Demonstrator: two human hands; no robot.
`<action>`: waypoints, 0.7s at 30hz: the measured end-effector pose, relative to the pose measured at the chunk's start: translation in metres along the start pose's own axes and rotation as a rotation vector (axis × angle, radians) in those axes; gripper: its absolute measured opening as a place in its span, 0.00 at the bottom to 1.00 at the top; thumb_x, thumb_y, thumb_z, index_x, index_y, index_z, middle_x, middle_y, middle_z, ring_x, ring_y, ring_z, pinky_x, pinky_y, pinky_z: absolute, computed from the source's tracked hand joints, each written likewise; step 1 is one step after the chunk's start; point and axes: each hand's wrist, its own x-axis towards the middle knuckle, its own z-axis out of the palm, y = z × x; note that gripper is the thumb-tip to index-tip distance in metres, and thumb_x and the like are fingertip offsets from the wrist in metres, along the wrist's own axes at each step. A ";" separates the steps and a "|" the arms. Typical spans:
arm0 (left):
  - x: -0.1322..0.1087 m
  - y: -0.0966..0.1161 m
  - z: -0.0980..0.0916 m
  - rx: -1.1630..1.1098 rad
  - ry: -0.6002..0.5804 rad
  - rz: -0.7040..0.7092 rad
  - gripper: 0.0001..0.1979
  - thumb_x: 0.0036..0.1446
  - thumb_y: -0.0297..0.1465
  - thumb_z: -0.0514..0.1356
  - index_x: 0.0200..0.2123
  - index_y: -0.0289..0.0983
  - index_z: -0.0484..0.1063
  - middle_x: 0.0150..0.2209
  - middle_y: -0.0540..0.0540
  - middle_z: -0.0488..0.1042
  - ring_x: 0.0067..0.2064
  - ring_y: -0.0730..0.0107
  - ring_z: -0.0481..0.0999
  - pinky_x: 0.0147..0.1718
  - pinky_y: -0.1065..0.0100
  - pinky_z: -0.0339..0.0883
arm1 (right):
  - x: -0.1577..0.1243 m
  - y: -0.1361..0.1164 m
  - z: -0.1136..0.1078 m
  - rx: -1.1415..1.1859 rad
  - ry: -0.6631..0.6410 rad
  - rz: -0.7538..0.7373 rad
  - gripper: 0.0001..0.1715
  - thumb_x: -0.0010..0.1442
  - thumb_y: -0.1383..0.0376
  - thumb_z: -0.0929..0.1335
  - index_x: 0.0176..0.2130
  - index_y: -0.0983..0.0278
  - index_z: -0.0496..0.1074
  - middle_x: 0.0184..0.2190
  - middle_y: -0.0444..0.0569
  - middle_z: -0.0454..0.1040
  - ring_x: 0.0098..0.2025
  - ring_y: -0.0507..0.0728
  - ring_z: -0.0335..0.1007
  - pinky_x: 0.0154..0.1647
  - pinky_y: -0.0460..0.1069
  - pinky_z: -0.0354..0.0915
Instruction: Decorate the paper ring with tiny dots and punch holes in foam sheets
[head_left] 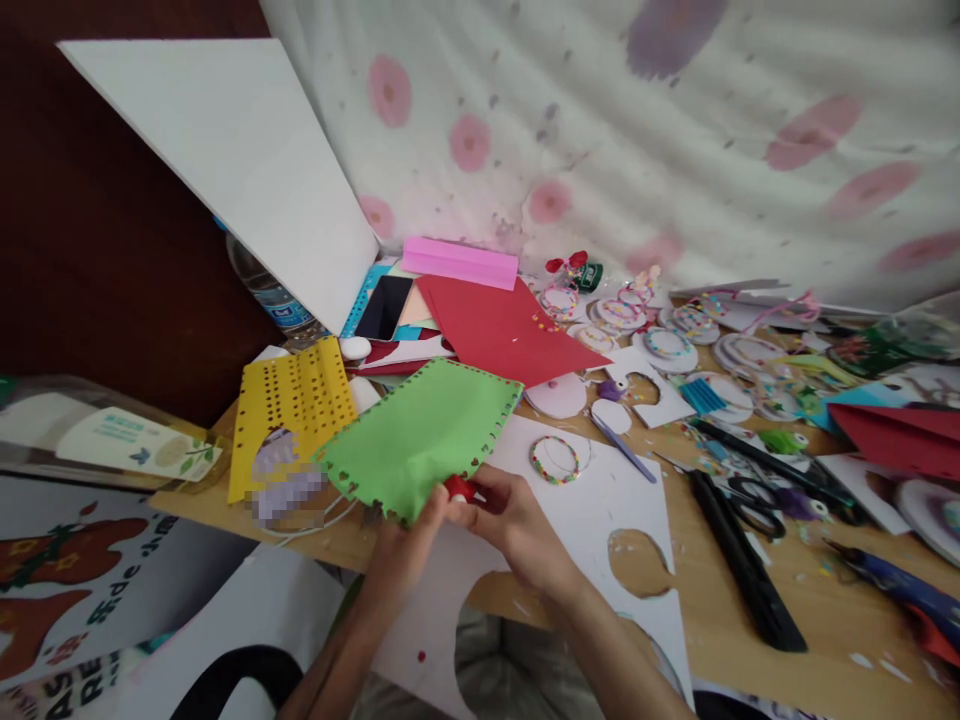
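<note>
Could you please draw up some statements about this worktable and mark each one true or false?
1. The left hand and right hand are at the green sheet's near edge. True.
2. The object at the right hand's fingertips is blue. False: a small red object is there.
3. The yellow sheet has holes. True.
4. The beaded ring lies on red paper. False: the ring lies on a white sheet.
5. The phone lies beyond the green sheet. True.

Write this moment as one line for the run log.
left hand: holding green sheet | right hand: holding small red item | nearby: beaded bracelet on white sheet
</note>
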 end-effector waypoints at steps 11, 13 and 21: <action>0.010 0.029 -0.009 -0.263 0.177 -0.299 0.28 0.52 0.48 0.65 0.53 0.41 0.71 0.59 0.43 0.71 0.60 0.52 0.69 0.52 0.64 0.70 | 0.012 0.007 -0.036 -0.042 0.145 0.115 0.23 0.52 0.57 0.72 0.47 0.59 0.74 0.39 0.49 0.76 0.41 0.57 0.68 0.44 0.50 0.64; 0.009 0.034 -0.013 -0.318 0.184 -0.309 0.28 0.53 0.47 0.64 0.54 0.40 0.71 0.57 0.42 0.73 0.58 0.51 0.71 0.52 0.61 0.71 | 0.018 0.006 -0.036 0.002 0.160 0.145 0.19 0.51 0.57 0.72 0.43 0.61 0.76 0.37 0.49 0.75 0.38 0.55 0.67 0.39 0.48 0.64; 0.009 0.035 -0.040 -0.131 0.265 -0.155 0.16 0.47 0.38 0.69 0.40 0.43 0.78 0.50 0.44 0.78 0.61 0.46 0.66 0.54 0.58 0.69 | 0.027 -0.002 -0.027 -0.075 0.241 0.121 0.15 0.51 0.56 0.73 0.36 0.63 0.74 0.34 0.49 0.77 0.24 0.47 0.56 0.23 0.45 0.51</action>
